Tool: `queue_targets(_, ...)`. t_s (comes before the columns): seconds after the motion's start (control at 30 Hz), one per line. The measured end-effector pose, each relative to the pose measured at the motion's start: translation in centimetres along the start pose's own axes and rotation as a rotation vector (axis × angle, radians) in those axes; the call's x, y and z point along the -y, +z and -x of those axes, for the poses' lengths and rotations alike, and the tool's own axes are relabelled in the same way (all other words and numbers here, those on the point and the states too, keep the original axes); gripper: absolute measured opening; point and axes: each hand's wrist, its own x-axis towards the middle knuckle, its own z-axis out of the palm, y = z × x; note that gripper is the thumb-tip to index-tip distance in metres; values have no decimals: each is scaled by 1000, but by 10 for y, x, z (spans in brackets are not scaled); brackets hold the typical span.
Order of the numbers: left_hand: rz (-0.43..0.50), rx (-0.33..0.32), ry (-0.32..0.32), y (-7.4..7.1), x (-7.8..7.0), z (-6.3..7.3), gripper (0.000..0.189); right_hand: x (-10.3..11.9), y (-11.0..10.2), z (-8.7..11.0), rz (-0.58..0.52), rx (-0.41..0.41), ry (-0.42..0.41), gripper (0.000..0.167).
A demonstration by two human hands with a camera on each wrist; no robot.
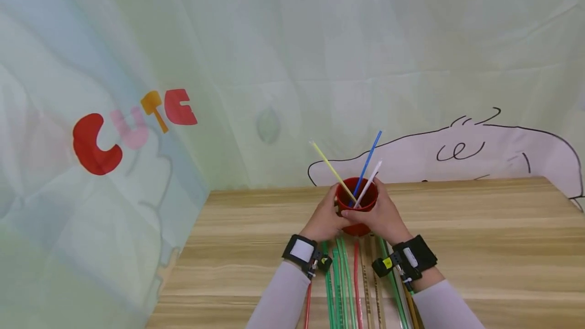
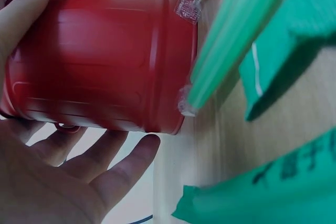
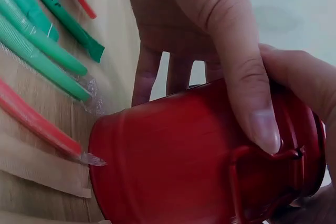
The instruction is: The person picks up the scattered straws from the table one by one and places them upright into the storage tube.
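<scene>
Both hands grip a small red bucket (image 1: 357,229) near the far side of the table, one on each side of it. My left hand (image 1: 325,217) curls round its left side, and my right hand (image 1: 386,216) round its right. In the right wrist view the thumbs come together over the bucket's near side (image 3: 168,150), by a wire handle. Three straws lean inside and stick out of its top: a yellow straw (image 1: 330,165), a blue straw (image 1: 368,157) and a whitish straw (image 1: 369,182). The bucket stands upright, its bottom close to the tabletop.
On the wooden table (image 1: 237,248), several wrapped straws lie in a row between the forearms: green straws (image 1: 339,283), a red straw (image 1: 357,278) and tan paper-wrapped ones (image 1: 367,288). Their far ends reach the bucket's foot. A printed curtain (image 1: 256,65) hangs behind the table.
</scene>
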Motion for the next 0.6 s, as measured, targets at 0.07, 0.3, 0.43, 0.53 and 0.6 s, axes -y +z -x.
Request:
queue_targets(0.07,0,-1,-2,1,-1,0,82,-1,0,0,17,-6,3,101)
queue_targets(0.3,1,6,4,0,-1,0,83,-1,-1,-1,70,-3,15,101)
queue_targets(0.43,-4,16,6,-1,-1,-1,85,-1,-2,-1,72,3,14,100)
queue_targets(0.53,-20,20,9,0,0,-1,86,-2,-2,-1,71,5,9,99)
queue_targets(0.6,-30,24,16,1,0,-1,86,-3,-3,0,70,7,8,99)
